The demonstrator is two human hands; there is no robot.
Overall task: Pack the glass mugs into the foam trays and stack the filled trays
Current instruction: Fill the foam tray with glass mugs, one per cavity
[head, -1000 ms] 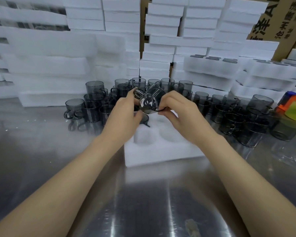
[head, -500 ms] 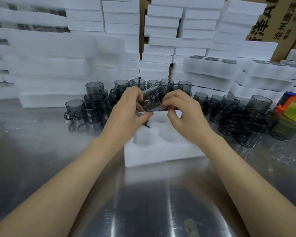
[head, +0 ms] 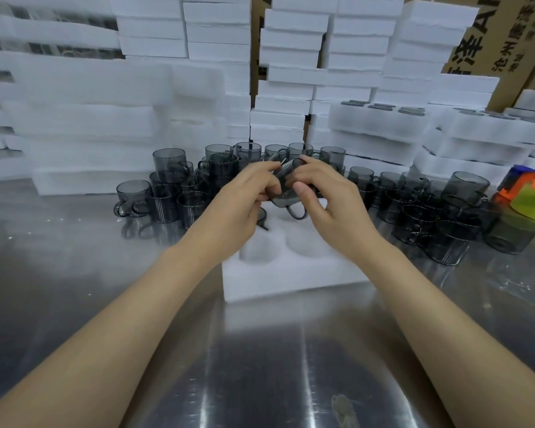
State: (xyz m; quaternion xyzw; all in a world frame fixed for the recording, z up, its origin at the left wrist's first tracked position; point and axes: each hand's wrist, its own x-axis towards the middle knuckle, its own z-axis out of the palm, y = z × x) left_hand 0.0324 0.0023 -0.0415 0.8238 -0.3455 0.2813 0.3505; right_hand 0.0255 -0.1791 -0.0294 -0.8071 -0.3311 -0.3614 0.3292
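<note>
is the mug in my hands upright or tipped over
Tipped. The mug, held by the left hand and right hand, lies sideways, handle pointing down over the foam tray.

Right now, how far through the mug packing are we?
Done: filled trays are stacked behind on the right, and one mug appears seated in the open foam tray. In hand: the left hand and right hand hold a tilted glass mug above that tray. Left: its two near pockets are empty, and many loose mugs wait on both sides.
</note>
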